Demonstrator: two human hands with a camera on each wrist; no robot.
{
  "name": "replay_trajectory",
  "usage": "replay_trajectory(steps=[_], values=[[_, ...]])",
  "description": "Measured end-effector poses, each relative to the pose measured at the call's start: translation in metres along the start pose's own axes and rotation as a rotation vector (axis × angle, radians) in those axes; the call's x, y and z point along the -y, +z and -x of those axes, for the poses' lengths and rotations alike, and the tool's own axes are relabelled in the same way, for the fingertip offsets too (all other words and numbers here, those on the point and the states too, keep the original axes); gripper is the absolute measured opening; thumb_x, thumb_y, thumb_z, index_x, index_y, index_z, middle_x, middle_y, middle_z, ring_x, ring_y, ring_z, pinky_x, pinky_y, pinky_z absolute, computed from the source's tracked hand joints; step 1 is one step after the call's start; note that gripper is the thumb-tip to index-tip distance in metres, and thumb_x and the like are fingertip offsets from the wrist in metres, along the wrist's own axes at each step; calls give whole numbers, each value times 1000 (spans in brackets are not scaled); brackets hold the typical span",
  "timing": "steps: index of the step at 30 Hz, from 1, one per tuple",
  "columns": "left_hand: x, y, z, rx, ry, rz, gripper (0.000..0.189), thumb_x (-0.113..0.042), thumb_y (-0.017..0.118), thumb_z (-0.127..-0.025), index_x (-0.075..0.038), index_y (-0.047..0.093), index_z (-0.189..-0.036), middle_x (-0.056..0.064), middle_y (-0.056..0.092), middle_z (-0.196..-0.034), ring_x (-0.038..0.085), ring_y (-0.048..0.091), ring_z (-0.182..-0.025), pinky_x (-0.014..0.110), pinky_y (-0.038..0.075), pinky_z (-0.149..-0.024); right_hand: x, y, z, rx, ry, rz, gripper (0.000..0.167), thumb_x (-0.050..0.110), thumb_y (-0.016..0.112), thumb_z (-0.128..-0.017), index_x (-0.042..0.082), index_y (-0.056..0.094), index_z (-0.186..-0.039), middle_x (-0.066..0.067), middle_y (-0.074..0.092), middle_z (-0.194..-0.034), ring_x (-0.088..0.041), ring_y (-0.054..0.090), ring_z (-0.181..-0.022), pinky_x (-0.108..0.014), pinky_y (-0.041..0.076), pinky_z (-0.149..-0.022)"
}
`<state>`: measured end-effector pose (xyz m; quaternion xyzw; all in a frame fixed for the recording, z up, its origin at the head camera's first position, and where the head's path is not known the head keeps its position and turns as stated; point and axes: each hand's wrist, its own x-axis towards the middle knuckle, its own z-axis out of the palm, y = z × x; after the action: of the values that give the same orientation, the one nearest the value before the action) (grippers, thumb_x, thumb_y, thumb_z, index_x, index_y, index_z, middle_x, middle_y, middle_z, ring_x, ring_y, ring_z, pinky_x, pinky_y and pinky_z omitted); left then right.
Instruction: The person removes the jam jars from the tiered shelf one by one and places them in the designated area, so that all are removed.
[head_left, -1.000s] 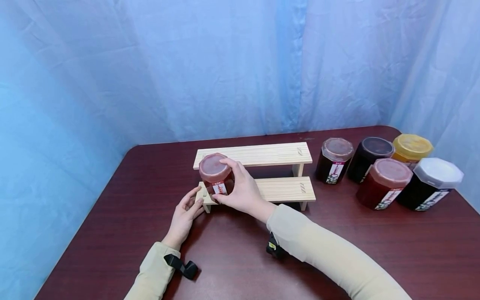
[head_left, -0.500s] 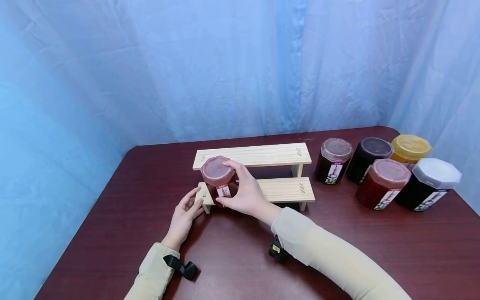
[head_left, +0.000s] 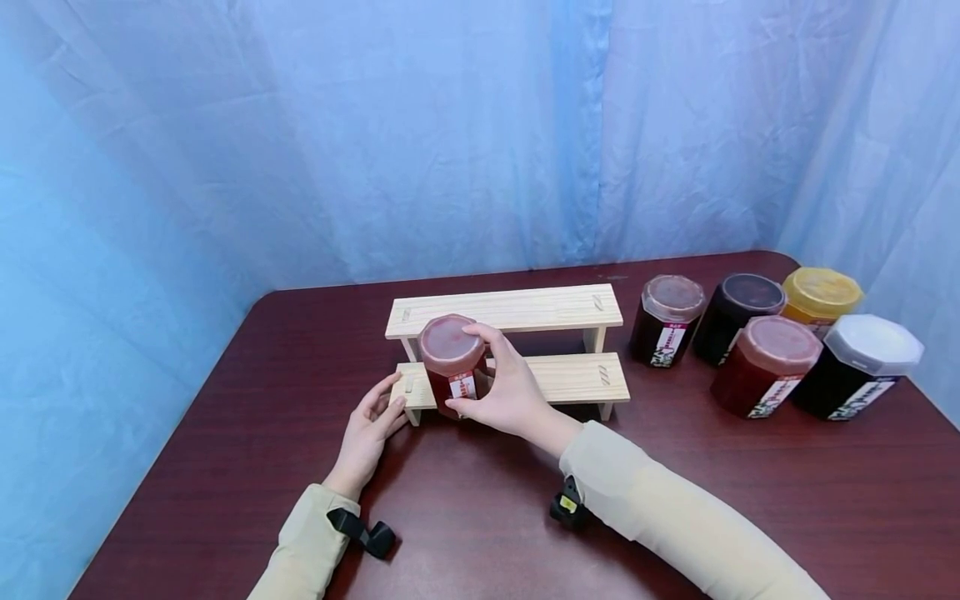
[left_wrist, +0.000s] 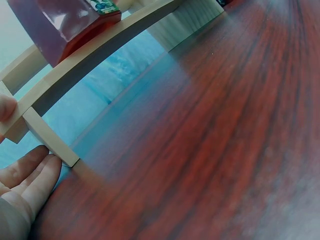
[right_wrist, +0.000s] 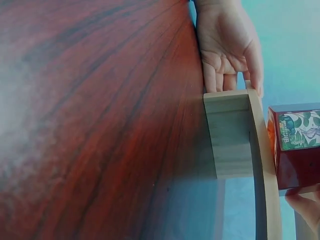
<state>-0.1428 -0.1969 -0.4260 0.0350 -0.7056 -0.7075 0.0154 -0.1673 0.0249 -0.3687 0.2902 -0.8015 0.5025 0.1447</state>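
Note:
In the head view my right hand (head_left: 510,393) grips a red octagonal jar (head_left: 452,343), its thumb on the near side and fingers around the back. The jar is upright at the left part of the lower wooden shelf (head_left: 570,379). Its base is right at the board, as the jar (left_wrist: 75,30) also shows in the left wrist view. My left hand (head_left: 371,433) touches the left end of that shelf. In the right wrist view the left hand (right_wrist: 225,45) has its thumb at the board's end and straight fingers against the shelf leg (right_wrist: 230,135).
A higher wooden shelf (head_left: 502,308) stands behind the lower one. To the right are several lidded jars, among them a dark red jar (head_left: 667,321), a red jar (head_left: 765,367), a yellow-lidded jar (head_left: 822,292) and a white-lidded jar (head_left: 862,367). Blue curtains (head_left: 420,125) surround the table.
The right hand has moved the red jar to the right along the lower shelf and slightly lower in the view. The left hand stays at the shelf's left end.

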Motion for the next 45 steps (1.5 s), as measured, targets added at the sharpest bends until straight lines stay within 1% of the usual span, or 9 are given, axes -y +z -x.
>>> replay_trajectory(steps=[6,12,17,21,30,35,39,42,45], values=[[1,0,0,-6,4,13,46,-1,50,-95,-4,41,-141,15,56,-117,2,61,-93,22,52,-81,0,-6,4,3,5,-14,87,12,88,-63,17,36,-132,-15,53,-125,-26,54,-110,-41,50,-88],[2,-1,0,2,12,24,48,-1,50,-96,-4,39,-142,23,51,-126,1,61,-94,21,52,-81,-3,-12,7,-14,0,-41,87,10,88,-62,16,37,-132,-16,52,-127,-26,53,-112,-43,48,-92],[2,-1,0,4,10,32,48,0,50,-96,-4,39,-142,26,49,-129,1,61,-95,21,51,-81,-6,-18,10,-13,10,-84,86,7,87,-62,15,36,-131,-16,52,-126,-27,52,-111,-43,50,-88],[1,0,0,11,6,30,48,-1,49,-96,-3,38,-142,27,47,-132,1,61,-95,21,51,-82,-7,-26,13,-11,43,-96,86,6,87,-62,15,36,-131,-14,51,-127,-27,52,-112,-42,51,-87],[0,0,-2,25,8,28,48,-3,50,-96,-5,38,-143,27,47,-132,1,60,-97,21,51,-83,-9,-46,24,-33,70,-62,87,6,88,-60,12,37,-131,-13,53,-124,-26,54,-111,-45,46,-91],[0,1,-2,22,8,29,48,-2,49,-96,-5,38,-143,27,47,-132,1,61,-96,21,51,-82,-13,-56,31,-47,72,-63,88,4,88,-59,11,36,-130,-13,54,-124,-25,55,-111,-44,47,-91],[0,0,-2,16,4,22,47,-2,49,-96,-5,39,-143,26,48,-131,1,61,-95,21,51,-82,-14,-67,35,-68,61,-39,88,2,88,-58,9,37,-129,-14,56,-119,-19,55,-108,-35,47,-90],[0,0,-1,10,0,22,47,-2,49,-96,-5,39,-142,25,49,-129,1,61,-94,21,51,-82,-15,-75,36,-94,49,-25,89,0,88,-56,7,37,-128,-14,59,-114,-8,55,-104,-21,48,-86],[0,0,-1,7,-3,19,47,-2,50,-96,-5,40,-142,24,50,-127,2,61,-94,21,51,-82,-14,-84,39,-112,47,-33,90,-4,87,-55,5,36,-128,-16,60,-111,2,53,-100,-13,47,-81]])
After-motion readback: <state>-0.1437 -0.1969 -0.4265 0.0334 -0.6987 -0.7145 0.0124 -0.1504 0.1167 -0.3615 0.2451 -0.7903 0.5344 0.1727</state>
